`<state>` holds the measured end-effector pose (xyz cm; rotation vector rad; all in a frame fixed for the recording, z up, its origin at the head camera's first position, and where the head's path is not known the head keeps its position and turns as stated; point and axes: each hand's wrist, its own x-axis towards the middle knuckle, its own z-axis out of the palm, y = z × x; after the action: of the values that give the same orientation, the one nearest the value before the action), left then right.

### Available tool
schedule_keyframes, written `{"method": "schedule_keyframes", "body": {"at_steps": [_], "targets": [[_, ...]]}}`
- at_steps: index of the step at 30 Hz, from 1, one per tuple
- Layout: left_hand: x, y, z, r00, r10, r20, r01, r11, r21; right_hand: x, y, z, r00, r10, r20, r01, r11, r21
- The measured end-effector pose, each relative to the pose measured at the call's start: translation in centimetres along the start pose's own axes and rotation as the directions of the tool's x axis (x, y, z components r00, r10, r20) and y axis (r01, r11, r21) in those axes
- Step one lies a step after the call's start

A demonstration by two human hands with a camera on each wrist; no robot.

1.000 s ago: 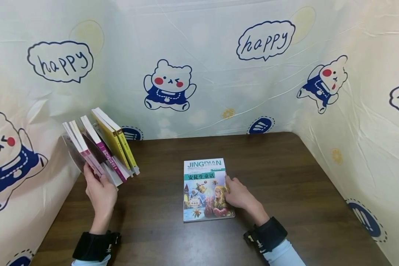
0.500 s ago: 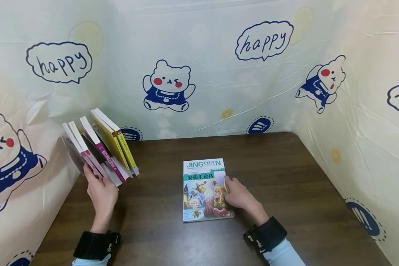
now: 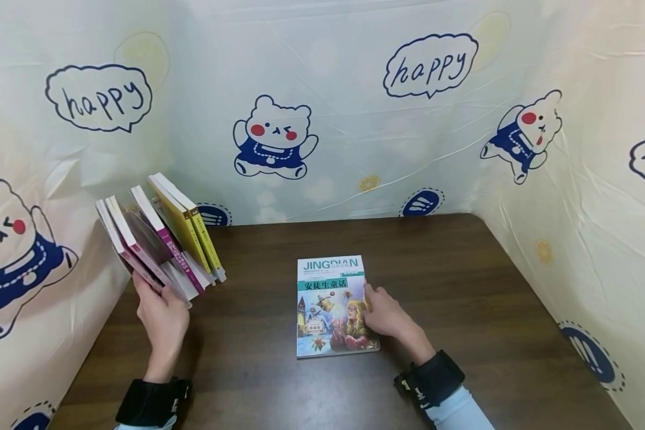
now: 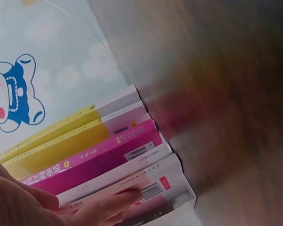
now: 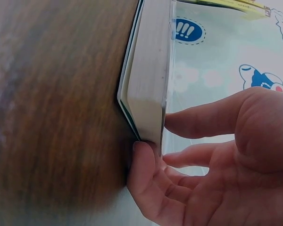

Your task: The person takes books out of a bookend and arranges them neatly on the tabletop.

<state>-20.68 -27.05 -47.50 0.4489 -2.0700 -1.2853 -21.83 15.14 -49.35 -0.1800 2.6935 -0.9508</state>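
Several thin books lean to the left in an upright row at the left of the table: two with yellow spines [image 3: 205, 242], a magenta one [image 3: 174, 254] and two pale pink ones [image 3: 142, 260]. My left hand [image 3: 163, 322] grips the pink books low on their spines; in the left wrist view its fingers [image 4: 108, 207] lie across a pink spine [image 4: 153, 176]. A blue-white picture book [image 3: 322, 328] lies flat at mid-table. My right hand [image 3: 389, 313] pinches its right edge; in the right wrist view thumb and fingers hold the page block [image 5: 151, 70].
A brown wooden table [image 3: 247, 382] carries the books. Behind it and at both sides hangs a pale curtain [image 3: 344, 155] with printed bears and "happy" bubbles. A clear divider [image 3: 145, 230] stands among the leaning books.
The two pink books have tipped a little further left and spread apart at their tops, with my left hand still at their base. The right hand and the flat book have not moved.
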Motion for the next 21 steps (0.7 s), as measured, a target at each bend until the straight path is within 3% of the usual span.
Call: {"method": "schedule_keyframes", "body": {"at_steps": [9,21], "targets": [[-0.97,0.55,-0.52,0.997,0.070,-0.011,-0.069,0.996,0.062,-0.01,-0.17,-0.22,1.000,-0.005,0.004,0.005,1.000,-0.011],[-0.37,-0.02,-0.48,0.997,0.067,0.042,-0.072,0.990,0.118,-0.12,0.08,-0.10,1.000,-0.006,0.005,0.006,1.000,0.002]]}}
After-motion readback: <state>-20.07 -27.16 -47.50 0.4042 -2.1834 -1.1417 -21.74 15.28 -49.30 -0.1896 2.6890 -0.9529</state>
